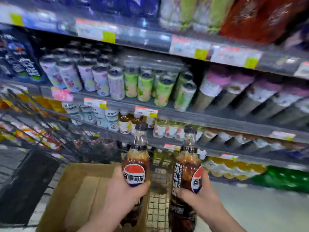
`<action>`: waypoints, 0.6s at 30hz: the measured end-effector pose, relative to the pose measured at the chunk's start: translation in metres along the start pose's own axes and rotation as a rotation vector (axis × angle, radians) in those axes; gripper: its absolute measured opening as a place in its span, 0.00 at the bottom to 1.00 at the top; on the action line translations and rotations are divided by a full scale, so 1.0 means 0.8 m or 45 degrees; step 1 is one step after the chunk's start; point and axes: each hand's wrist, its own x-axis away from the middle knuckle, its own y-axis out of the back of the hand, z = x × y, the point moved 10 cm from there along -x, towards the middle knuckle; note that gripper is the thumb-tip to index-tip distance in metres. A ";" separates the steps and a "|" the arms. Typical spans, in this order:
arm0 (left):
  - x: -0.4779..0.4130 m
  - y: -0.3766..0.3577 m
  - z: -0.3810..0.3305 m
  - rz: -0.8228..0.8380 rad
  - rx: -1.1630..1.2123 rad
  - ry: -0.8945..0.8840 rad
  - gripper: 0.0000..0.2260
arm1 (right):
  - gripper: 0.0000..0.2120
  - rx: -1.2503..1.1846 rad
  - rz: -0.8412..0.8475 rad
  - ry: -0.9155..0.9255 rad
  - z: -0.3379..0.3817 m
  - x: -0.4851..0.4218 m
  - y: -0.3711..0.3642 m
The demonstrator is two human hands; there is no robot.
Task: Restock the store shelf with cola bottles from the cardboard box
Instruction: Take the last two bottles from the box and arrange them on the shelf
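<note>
My left hand (123, 195) grips one cola bottle (136, 162) around its lower body; the bottle stands upright with a black cap and a round red-white-blue label. My right hand (199, 196) grips a second cola bottle (187, 166), also upright, black-capped, with a dark label down its side. Both bottles are held in front of the lower shelves (209, 120). The open cardboard box (80, 191) sits below and to the left of my hands; its inside looks bare where visible.
Shelves hold rows of cans (115, 84) and small bottles (124, 124), with price tags along the edges. A wire basket or cart grid (158, 203) lies between the bottles. Snack racks (30, 128) stand at left. Green and yellow bottle packs (260, 174) sit low at right.
</note>
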 end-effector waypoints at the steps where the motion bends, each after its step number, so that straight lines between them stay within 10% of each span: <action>1: 0.012 -0.022 -0.029 0.050 0.003 -0.056 0.20 | 0.27 -0.017 -0.059 0.015 0.002 0.013 0.034; 18: 0.341 -0.498 -0.343 0.546 -0.002 -0.577 0.23 | 0.25 -0.259 -0.905 0.239 -0.129 0.275 0.622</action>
